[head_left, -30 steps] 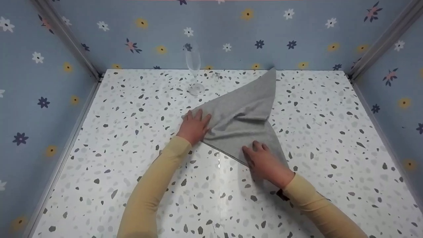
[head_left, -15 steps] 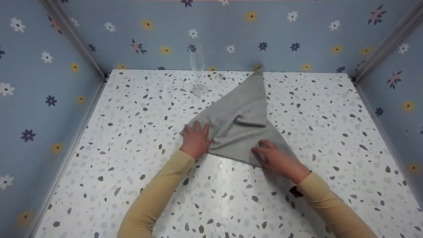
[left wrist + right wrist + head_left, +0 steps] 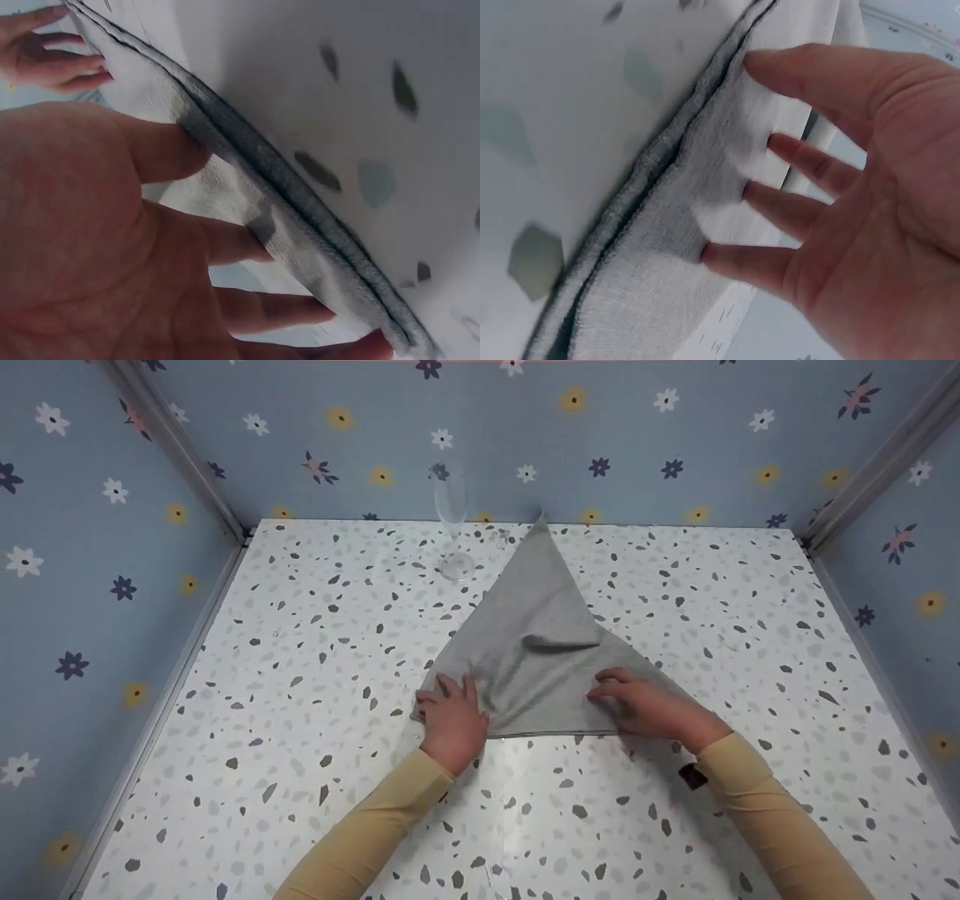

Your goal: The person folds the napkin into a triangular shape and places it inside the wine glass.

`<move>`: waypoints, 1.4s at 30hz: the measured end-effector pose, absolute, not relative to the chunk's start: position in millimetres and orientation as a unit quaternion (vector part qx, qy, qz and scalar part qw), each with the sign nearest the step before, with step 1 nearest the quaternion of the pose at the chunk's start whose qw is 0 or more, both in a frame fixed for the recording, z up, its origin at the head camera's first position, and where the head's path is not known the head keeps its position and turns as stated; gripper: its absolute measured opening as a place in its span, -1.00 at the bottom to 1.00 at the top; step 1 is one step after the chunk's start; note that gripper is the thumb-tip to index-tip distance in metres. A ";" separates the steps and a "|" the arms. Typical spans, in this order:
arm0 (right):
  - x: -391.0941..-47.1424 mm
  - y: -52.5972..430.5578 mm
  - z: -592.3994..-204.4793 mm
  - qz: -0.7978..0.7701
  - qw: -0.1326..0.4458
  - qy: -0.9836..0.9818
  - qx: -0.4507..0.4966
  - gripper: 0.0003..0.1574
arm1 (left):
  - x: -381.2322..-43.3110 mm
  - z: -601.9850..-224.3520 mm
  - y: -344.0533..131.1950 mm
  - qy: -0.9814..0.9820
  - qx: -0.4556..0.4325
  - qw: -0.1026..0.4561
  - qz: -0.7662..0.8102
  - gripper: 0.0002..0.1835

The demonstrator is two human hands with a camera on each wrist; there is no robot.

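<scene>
A grey cloth [image 3: 525,607], folded into a rough triangle, lies on the speckled table with its tip toward the back wall. Wrinkles and a small raised fold cross its middle. My left hand [image 3: 454,724] rests with spread fingers on its front left corner. On the front right part my right hand [image 3: 656,709] touches the cloth with its fingertips. In the left wrist view, fingers [image 3: 262,307] press along the doubled edge. The right wrist view shows the thumb near that layered edge and the other fingertips [image 3: 761,199] set down on the fabric.
A clear, tall-stemmed glass [image 3: 457,566] stands upright behind the cloth, left of its tip. Blue flowered walls [image 3: 637,442] with grey corner posts bound the white speckled table [image 3: 315,607] at the back and both sides.
The cloth has turned anticlockwise, its tip swinging left and its front edge now nearly level. My left hand has moved toward the front, while my right hand has shifted right.
</scene>
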State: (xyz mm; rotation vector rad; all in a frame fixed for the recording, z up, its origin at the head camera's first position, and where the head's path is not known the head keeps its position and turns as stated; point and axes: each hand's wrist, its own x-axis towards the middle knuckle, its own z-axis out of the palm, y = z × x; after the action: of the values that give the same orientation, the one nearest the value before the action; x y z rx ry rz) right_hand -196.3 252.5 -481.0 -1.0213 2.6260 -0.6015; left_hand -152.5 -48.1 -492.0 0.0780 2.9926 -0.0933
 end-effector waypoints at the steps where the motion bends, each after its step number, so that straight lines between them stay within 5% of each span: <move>1: -196.3 252.8 -481.5 -0.208 0.127 0.905 -0.349 -0.36 | -151.4 -490.9 -46.8 0.996 0.024 0.075 -0.036 -0.26; 7: -176.0 235.5 -482.2 -0.179 0.105 0.937 -0.280 -0.41 | -170.2 -477.7 -52.3 0.997 0.044 0.058 -0.012 -0.31; 13: -153.9 210.0 -484.6 -0.126 0.113 0.964 -0.207 -0.28 | -230.2 -472.5 -62.0 0.987 0.150 0.036 0.040 -0.45; 21: -150.2 189.8 -486.2 -0.117 0.092 0.975 -0.163 -0.38 | -289.6 -485.1 -59.5 0.969 0.240 0.047 0.040 -0.50; 42: -149.3 183.8 -490.6 -0.127 0.109 0.978 -0.125 -0.28 | -300.2 -504.0 -53.8 0.961 0.257 0.094 0.028 -0.46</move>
State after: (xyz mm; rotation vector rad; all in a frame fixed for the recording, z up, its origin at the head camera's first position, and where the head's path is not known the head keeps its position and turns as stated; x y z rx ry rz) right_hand -149.3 183.8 -490.6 -0.3670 2.8751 -0.3739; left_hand -300.2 -53.8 -504.0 0.7634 2.8522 0.0831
